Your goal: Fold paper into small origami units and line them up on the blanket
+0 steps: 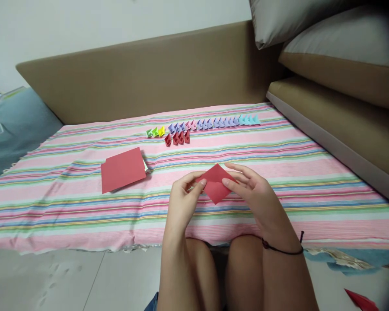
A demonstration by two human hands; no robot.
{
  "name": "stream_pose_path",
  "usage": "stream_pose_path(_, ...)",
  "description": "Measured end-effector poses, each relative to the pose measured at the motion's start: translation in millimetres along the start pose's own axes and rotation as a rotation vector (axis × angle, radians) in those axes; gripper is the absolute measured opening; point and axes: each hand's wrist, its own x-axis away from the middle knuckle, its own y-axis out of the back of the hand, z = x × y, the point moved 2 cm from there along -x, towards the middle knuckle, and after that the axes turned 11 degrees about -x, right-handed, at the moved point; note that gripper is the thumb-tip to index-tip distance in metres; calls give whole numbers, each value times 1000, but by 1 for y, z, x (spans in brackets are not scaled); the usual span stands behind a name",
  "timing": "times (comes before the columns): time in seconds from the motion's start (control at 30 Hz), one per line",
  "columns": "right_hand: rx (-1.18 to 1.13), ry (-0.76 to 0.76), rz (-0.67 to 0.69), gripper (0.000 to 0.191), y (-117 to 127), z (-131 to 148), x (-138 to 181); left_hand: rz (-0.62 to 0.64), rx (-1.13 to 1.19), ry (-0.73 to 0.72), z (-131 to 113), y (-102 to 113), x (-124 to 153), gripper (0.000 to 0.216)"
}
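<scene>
A red square of origami paper [215, 192] is held up like a diamond above the striped cloth, with a crease across its middle. My left hand [187, 192] pinches its left corner between thumb and fingers. At the right corner, my right hand [246, 183] grips it with the thumb in front and fingers behind. Further left lies a stack of red paper sheets [123, 170], with paler sheets showing at its right edge. Behind the hands stand several folded red paper pieces [180, 138] in a short row.
A longer row of folded paper pieces holds purple [226, 122], light blue [249, 120], pink, green and yellow [161, 131] ones. The striped cloth [84, 216] covers the seat before a brown backrest [149, 77]. Cushions [337, 86] are piled at right. A red paper piece [359, 299] lies low at right.
</scene>
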Motion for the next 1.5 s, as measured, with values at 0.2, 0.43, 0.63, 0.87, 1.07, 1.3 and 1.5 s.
stream_pose_path(0.2, 7, -40, 26, 19, -1, 1, 2, -107, 114, 65, -4, -4, 2, 40)
stream_pose_path(0.43, -36, -75, 106, 38, -9, -4, 2, -84, 124, 32, -5, -4, 2, 33)
stream_pose_path(0.63, 7, 22, -6, 27, -5, -3, 0, -77, 95, 31, -6, -3, 2, 36)
stream_pose_path(0.87, 12, 90, -72, 24, 1, 1, 1, -130, 40, -5, -10, -3, 4, 13)
stream_pose_path(1.07, -39, 46, -35, 27, 2, 5, 3, -173, 29, 32, -6, 0, 4, 17)
stream_pose_path(1.3, -1, 67, -16, 20, 5, 5, 4, -184, 14, -2, -9, 1, 4, 13)
stream_pose_path(1.5, -12, 77, 2, 22, 5, 4, 4, -168, 3, -27, -8, 3, 4, 11)
